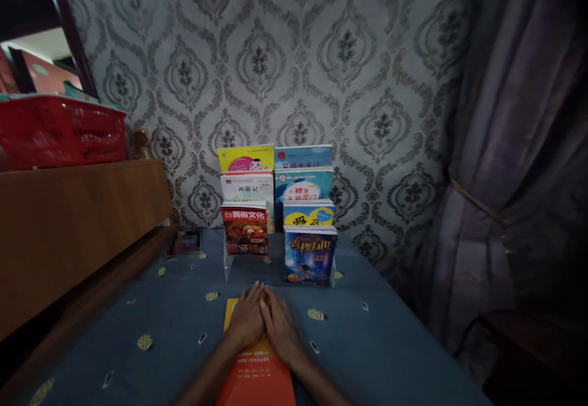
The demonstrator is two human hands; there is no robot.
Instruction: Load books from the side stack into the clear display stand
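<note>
An orange-red book (257, 384) with a yellow upper part lies on the patterned blue cloth in front of me. My left hand (248, 319) rests flat on its upper part, fingers stretched forward. Beside it, touching at the fingertips, my right hand (279, 326) also lies open over the book's right edge. Just beyond my fingertips stands a clear tiered rack (275, 248) with several upright books. Its lowest tier carries a red book (245, 231) on the left and a dark blue book (309, 259) on the right.
Higher tiers hold a white book (248, 190), a teal book (304, 182) and others. At left, a red plastic basket (64, 130) sits on a wooden cabinet (82, 210). Patterned wallpaper (298, 57) rises behind; a tied curtain (482, 167) hangs at right.
</note>
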